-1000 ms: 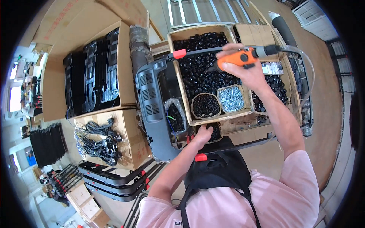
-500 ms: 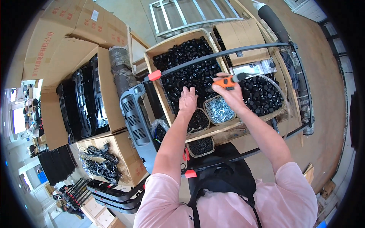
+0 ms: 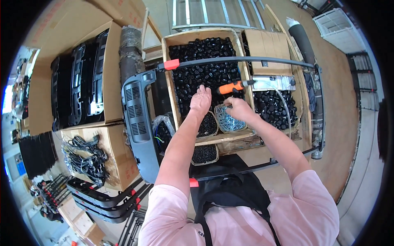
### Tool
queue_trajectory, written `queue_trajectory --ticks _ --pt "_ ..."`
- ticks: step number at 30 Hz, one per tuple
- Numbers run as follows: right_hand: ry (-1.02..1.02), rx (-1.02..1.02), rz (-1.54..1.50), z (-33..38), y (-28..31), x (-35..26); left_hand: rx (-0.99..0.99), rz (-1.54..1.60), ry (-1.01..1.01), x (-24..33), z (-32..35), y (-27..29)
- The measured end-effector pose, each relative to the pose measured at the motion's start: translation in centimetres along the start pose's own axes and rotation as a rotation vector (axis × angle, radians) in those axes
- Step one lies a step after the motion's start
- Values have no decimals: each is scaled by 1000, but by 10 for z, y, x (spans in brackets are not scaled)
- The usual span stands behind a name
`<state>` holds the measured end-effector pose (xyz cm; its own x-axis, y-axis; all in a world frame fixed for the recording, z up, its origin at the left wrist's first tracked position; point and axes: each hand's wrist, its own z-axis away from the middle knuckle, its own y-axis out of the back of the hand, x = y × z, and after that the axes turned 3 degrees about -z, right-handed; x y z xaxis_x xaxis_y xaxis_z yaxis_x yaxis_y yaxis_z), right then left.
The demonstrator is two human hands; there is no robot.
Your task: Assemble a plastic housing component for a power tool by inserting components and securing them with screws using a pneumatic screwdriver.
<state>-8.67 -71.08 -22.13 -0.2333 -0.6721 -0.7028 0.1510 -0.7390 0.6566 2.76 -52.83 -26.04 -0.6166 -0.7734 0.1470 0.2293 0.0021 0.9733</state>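
My left hand [image 3: 201,99] rests over a wooden bin of small black plastic caps [image 3: 205,61], its fingers apart and reaching among them; the fingertips are partly hidden. On those caps, to its right, lies an orange and black power screwdriver [image 3: 232,87], with no hand on it. My right hand [image 3: 239,110] is at the upper right edge of a small basket of silver screws [image 3: 230,119]. Its fingers are curled together, and anything between them is too small to make out. A basket of small black screws [image 3: 207,125] stands beside the silver ones.
A dark frame with a grey vented end piece [image 3: 137,123] spans the bins. On the right is a compartment of round black caps [image 3: 273,106], below a cardboard box [image 3: 269,51]. Cartons with black panels [image 3: 88,78] and cables [image 3: 86,158] stand left. A hose [image 3: 283,98] crosses the right bin.
My right hand has let go of the power screwdriver, which now lies on the black caps, and has moved down to the silver screws. My left hand stays over the black caps.
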Motion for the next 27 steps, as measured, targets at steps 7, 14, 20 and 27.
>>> queue_trajectory --ticks 7,14,20,27 --pt "104 -254 736 38 -9 6 107 1044 406 -12 42 36" --pt "90 -317 751 32 -13 12 -140 2488 553 -6 141 79" --pt "71 -174 607 40 -4 -14 -104 2232 515 7 205 88" --pt "354 -131 230 79 35 -123 -132 2062 486 -9 230 91"
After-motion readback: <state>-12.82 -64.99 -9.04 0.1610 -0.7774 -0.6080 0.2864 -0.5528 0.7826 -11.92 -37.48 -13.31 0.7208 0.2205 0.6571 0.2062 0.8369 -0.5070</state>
